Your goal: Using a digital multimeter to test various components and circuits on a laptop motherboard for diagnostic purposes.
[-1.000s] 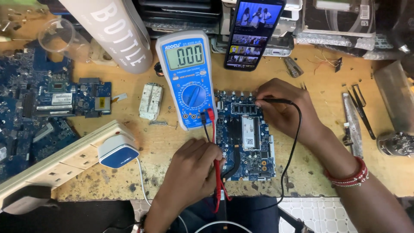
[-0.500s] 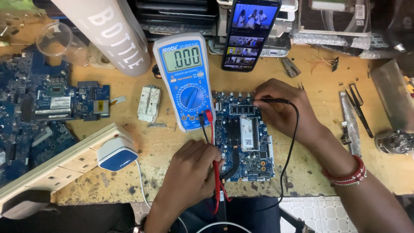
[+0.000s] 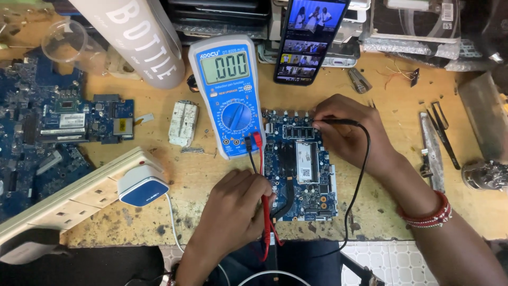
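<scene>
On the wooden tabletop (image 3: 211, 180), centre of view, a small blue circuit board (image 3: 301, 164) lies flat under both hands. Right hand (image 3: 349, 132): fingers curled and clamped on the black probe (image 3: 338, 122), held nearly level, its tip at the board's upper edge just beyond the fingertips. The black lead (image 3: 360, 180) loops down from behind those fingers, along the board's right side. Left hand (image 3: 238, 204): fingers closed around the red probe (image 3: 266, 212), knuckles touching the board's lower left corner; the probe tip is hidden by the hand, so its contact point cannot be told. Both leads run up from the left fingers into the jacks of a blue multimeter (image 3: 227, 95), which lies just beyond them, touching the board's left edge, display showing zeros. Left of the left fingers: a white power strip (image 3: 69, 196) with a blue-and-white plug adapter (image 3: 142, 185). Further left, larger blue boards (image 3: 58, 122). Beyond the right fingers, a phone (image 3: 309, 39) stands propped, screen lit. Right of the right wrist, tweezers (image 3: 442, 132) lie well apart from the board.
</scene>
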